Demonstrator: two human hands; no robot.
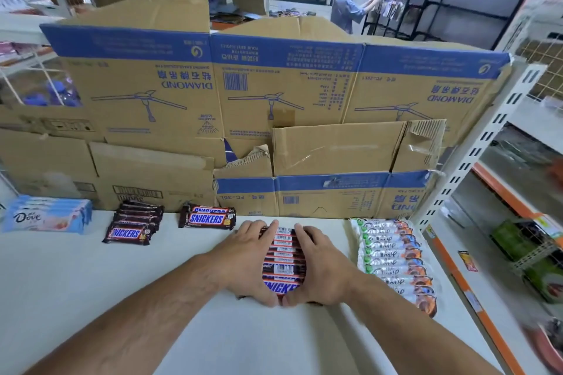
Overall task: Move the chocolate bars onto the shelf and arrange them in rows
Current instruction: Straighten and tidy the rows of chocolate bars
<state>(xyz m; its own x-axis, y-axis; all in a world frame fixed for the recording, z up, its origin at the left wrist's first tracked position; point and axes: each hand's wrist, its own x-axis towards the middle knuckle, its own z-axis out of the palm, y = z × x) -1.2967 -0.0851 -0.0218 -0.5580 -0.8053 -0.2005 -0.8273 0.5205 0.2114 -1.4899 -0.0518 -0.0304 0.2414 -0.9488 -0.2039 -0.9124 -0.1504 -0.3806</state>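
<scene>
A row of several Snickers bars lies on the white shelf, overlapping front to back. My left hand presses flat against the row's left side and my right hand against its right side, thumbs meeting at the front bar. To the left lie a second overlapping Snickers row and a small Snickers stack. Blue Dove bars sit at the far left. A long row of white-and-orange Dove bars fills the right side.
Flattened cardboard boxes stand as a wall behind the shelf. A white slotted upright and an orange-edged shelf with goods lie to the right. A person works at black racks in the background.
</scene>
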